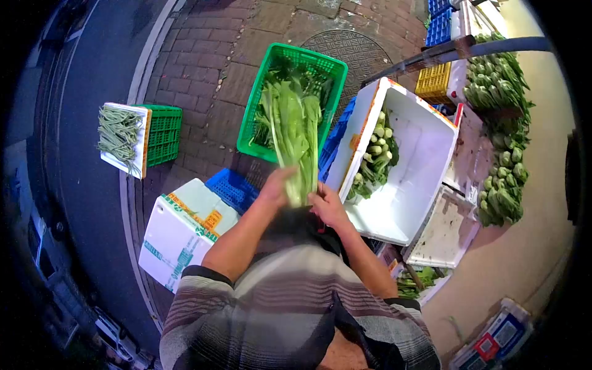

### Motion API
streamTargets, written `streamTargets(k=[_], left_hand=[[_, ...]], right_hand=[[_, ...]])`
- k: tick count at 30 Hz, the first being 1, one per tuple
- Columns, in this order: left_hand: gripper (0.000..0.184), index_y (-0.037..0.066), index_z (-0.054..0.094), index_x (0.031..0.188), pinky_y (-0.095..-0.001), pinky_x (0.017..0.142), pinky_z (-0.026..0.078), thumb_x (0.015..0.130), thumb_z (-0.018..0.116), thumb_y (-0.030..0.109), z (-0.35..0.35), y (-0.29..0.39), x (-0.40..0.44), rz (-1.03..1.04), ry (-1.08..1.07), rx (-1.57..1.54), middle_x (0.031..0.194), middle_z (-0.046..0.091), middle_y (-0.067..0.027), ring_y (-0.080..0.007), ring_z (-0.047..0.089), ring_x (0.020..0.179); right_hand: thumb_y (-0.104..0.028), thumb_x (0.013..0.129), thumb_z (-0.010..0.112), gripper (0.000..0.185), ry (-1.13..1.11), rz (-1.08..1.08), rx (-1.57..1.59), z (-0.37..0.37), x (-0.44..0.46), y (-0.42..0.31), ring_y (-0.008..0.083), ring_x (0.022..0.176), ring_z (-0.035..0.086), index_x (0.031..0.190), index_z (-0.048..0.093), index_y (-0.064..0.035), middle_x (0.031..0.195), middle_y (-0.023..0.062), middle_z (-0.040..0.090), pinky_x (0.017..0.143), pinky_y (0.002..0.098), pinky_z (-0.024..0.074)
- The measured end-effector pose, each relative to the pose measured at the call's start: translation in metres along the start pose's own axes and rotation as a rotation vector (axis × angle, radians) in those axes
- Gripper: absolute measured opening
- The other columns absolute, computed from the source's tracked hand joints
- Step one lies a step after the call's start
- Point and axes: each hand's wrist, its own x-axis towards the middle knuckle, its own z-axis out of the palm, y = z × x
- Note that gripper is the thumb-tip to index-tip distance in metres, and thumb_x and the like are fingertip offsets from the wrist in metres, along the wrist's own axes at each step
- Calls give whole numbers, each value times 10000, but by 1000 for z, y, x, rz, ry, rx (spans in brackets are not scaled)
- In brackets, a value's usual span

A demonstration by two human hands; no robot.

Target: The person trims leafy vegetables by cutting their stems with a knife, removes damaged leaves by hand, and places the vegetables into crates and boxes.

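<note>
A bunch of long-leaved greens [293,139], pale at the stem end, stretches from in front of my body out over a green plastic crate [248,126]. My right hand [328,205] is closed on the stem end from the right side. On the other side, my left hand [280,187] is at the stems, its fingers smeared by motion, so its grip is unclear. Darker leafy greens [313,79] lie inside the crate, partly covered by the bunch.
To the right, a white foam box [416,166] holds bok choy [377,151]; more bok choy [496,80] lies farther right. Green beans [118,131] rest on a foam lid over another green crate [164,134]. A closed foam box [179,243] stands at left by a blue crate [233,190].
</note>
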Motion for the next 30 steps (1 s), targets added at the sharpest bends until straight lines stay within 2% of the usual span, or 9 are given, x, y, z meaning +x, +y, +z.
streamTargets(k=[2,4,6,9,15,20,23,26,30], left_hand=[[572,-37,438,1391,-495,1028,468,917,553,263,1,-4,-1,-56,-52,-78,1323,557,-254,-364,594,1177],[644,-29,406,1424,-499,1080,422,893,557,303,10,-3,-6,-128,-126,-221,1377,511,-268,-374,552,1237],[684,-30,393,1434,-499,1104,390,872,559,323,22,-1,-11,-97,-212,-244,1396,488,-277,-383,527,1263],[728,-24,403,1426,-518,1082,405,842,579,374,17,-4,-10,-91,-215,-241,1378,503,-269,-397,538,1239],[765,18,425,1415,-541,1015,461,820,621,456,34,-2,-10,-42,-282,-119,1337,542,-251,-404,569,1195],[845,11,364,1455,-552,1058,407,851,593,556,32,-8,-5,-143,-347,-224,1378,506,-251,-423,526,1236],[825,38,348,1484,-578,1132,297,902,537,591,32,-11,-2,-125,-293,-239,1465,408,-268,-447,411,1342],[788,42,359,1478,-572,1136,294,910,561,550,27,-14,1,-119,-364,-214,1458,425,-255,-437,421,1337],[828,21,365,1448,-566,1081,383,843,695,480,28,-8,-3,-105,-301,-171,1380,495,-245,-417,503,1258]], right_hand=[[-149,943,563,350,7,-63,-5,-2,-9,-3,52,587,487,1283,568,-66,767,-21,553,553,219,442],[-150,934,571,385,26,-82,2,-1,-17,-6,84,733,521,1304,554,-45,900,17,585,677,244,447],[-156,918,577,425,57,-53,16,0,-24,-9,150,1017,590,1309,538,5,1156,96,645,928,300,463],[-143,944,571,362,76,-103,37,4,-27,-11,55,581,486,1297,564,-63,793,-23,558,569,226,459],[-162,960,548,256,70,-65,100,2,-27,0,73,529,480,1182,590,-42,689,-29,515,575,260,485],[-182,965,526,138,70,14,38,-5,-25,-9,104,521,510,904,533,-58,653,7,533,579,291,512],[-198,932,586,199,96,14,-26,-6,-19,-2,105,551,526,1024,575,-22,718,17,568,562,262,488],[-179,847,647,406,154,-26,-19,-7,-20,5,131,778,599,1193,587,24,930,81,656,706,277,502],[-132,837,673,384,369,-151,-127,-10,-19,29,124,821,606,1178,603,31,967,78,672,736,268,495]])
